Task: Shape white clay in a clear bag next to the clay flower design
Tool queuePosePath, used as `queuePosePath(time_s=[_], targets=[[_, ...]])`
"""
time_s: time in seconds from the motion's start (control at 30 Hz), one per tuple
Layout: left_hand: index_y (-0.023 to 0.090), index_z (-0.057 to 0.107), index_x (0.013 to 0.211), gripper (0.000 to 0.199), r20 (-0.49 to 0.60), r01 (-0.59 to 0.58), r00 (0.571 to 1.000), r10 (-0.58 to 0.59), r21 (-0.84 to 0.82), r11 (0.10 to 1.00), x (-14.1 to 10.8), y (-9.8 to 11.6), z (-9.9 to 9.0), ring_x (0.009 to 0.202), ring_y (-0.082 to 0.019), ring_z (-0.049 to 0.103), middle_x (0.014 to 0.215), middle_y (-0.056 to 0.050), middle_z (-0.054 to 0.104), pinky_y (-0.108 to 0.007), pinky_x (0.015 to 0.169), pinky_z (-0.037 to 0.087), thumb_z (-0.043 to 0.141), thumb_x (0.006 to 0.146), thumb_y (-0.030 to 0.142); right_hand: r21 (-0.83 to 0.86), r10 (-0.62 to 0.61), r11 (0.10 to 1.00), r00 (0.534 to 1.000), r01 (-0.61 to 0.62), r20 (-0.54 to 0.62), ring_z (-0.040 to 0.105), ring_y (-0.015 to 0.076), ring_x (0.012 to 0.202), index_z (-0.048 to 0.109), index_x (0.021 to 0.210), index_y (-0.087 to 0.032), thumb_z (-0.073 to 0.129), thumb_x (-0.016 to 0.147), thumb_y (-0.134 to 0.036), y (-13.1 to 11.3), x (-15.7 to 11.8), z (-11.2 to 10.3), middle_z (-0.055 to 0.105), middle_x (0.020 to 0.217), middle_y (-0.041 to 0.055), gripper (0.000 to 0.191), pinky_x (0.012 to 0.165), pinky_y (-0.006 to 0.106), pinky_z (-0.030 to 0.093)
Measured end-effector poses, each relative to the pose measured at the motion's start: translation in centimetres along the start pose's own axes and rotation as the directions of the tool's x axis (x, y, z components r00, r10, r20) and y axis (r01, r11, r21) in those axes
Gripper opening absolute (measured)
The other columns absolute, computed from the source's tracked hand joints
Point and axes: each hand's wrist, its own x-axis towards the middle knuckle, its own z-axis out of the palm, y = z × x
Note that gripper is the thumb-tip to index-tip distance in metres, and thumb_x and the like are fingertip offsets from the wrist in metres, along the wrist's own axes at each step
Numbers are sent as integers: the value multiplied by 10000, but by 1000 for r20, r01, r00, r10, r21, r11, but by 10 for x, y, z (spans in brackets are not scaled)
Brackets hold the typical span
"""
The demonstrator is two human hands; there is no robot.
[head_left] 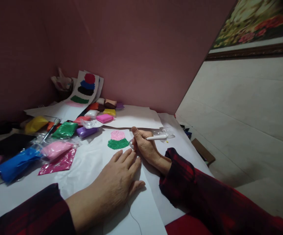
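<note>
On a white sheet point(143, 209) lie a textured pink clay patch point(118, 135) and, touching it just below, a curved green clay band point(118, 143). My left hand point(118, 174) rests flat on the sheet below the green band, fingers spread and thumb out to the right. To the right of the band, my right hand point(146, 145) is closed around a fork with a white handle point(157, 138). Its metal tines point(131, 144) are at the green band's right end; whether they touch the clay is hard to tell.
Packets of coloured clay, among them blue point(19, 163), green point(65, 130) and pink point(56, 149), lie at the left. Behind them a sheet with coloured patches point(86, 85) leans by the wall. More white paper point(136, 117) lies at the back.
</note>
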Motion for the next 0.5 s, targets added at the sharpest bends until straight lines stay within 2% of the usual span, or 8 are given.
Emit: queuePosePath(time_s=[0.13,0.3,0.4,0.5], targets=[[106,504,1363,566,1,3,1000,-3,-19,1000,0,1,-2,1382,-359,376,1463,-176,475,-552,1136,294,508,932,473,4,-5,1000,1000,5,30,448,90,421,536,525,-177,515,885,-638,0,0,1,481,445,-33,585,464,232,363],[106,498,1371,559,26,18,1000,-17,-31,999,0,2,-3,1381,-374,373,1450,-175,490,-571,1138,284,485,943,465,29,-31,999,998,32,-47,425,91,423,519,511,-180,514,905,-584,-3,0,1,476,453,-31,564,450,235,350],[124,527,1344,511,21,33,999,-32,-54,998,0,3,0,1389,-359,366,1465,-160,478,-575,1149,264,489,941,436,80,-33,996,999,34,-15,466,96,501,567,593,-178,655,839,-478,-8,-1,3,549,552,-28,398,501,231,387],[138,554,1316,475,-3,52,999,-52,-79,996,0,5,1,1384,-338,382,1449,-148,501,-567,1154,262,479,944,424,115,-20,993,999,24,-34,532,114,610,628,719,-185,740,762,-333,-8,0,6,628,696,-16,191,556,229,423]])
